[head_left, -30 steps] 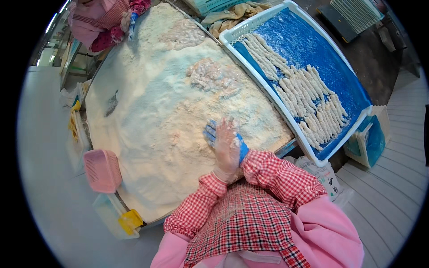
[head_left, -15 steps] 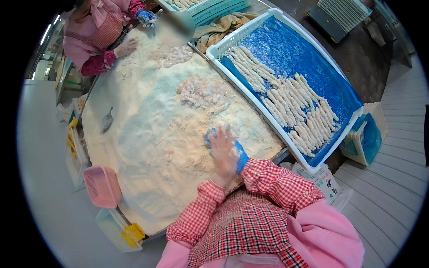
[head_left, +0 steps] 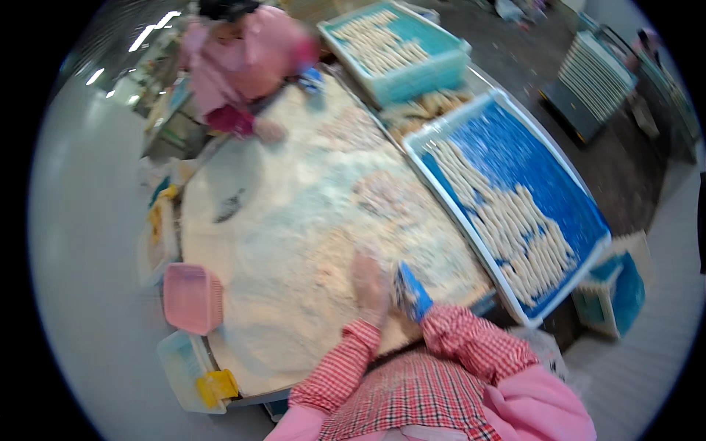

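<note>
A table [head_left: 257, 316] lies under a thick layer of pale flour-like powder. Low over its near part is my left hand [head_left: 370, 285], in a thin see-through glove; motion smears its fingers. Just to the right, apart from it, my right hand [head_left: 412, 292] wears a blue glove caked with powder, its fingers too blurred to read. I can make out nothing held in either hand. Beyond them sits a heap of pinkish raw meat pieces [head_left: 388, 197] in the powder. To the right, a white tray lined with blue sheet [head_left: 540, 158] bears rows of coated strips [head_left: 515, 228].
Another person in pink [head_left: 246, 62] works at the far left, near a second meat pile [head_left: 351, 130]. A turquoise crate of strips [head_left: 423, 88] stands at the back. A pink basket [head_left: 193, 298] is at the left edge; a dark scoop-like object [head_left: 230, 206] lies in the powder.
My hands have parted: the left lay over the right, and now they are side by side. The view has shifted, showing more of the far crate. The other person's blue-gloved hand has moved.
</note>
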{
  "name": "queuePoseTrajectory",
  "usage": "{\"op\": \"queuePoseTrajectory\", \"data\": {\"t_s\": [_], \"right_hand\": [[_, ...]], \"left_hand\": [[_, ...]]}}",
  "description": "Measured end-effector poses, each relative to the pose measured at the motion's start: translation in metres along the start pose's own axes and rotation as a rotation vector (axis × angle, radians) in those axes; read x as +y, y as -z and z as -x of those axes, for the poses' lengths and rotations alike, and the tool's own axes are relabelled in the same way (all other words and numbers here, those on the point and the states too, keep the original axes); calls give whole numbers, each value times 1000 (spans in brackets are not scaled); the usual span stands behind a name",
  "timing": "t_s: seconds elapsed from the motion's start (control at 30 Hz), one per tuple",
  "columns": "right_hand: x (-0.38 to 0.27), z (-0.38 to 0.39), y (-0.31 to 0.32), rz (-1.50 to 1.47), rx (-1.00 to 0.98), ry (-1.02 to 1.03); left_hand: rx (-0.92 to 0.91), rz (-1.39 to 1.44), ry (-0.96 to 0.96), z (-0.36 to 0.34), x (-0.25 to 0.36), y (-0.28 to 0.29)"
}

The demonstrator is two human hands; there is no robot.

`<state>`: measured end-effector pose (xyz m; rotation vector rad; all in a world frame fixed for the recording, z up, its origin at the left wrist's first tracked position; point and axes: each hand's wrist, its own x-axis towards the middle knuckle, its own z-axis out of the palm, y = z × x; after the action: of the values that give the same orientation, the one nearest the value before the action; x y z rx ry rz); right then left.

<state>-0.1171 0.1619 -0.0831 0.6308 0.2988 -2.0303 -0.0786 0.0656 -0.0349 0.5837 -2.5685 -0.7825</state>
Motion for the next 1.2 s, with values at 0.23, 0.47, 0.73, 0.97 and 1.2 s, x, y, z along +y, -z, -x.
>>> {"op": "queuePoseTrajectory", "data": {"t_s": [0.23, 0.47, 0.73, 0.97, 1.2], "right_hand": [[57, 4, -51, -234, -263, 633], [-53, 40, 16, -107, -464, -90], [-298, 186, 1, 1064, 695, 864], [-387, 225, 35, 1261, 848, 682], [-394, 243, 47, 1376, 843, 552]], "left_hand": [[45, 337, -77, 18, 21, -5], [-153, -224, -173, 0, 44, -20], [16, 140, 83, 48, -31, -3], [-12, 118, 74, 34, -29, 37], [7, 365, 313, 39, -41, 32]]}}
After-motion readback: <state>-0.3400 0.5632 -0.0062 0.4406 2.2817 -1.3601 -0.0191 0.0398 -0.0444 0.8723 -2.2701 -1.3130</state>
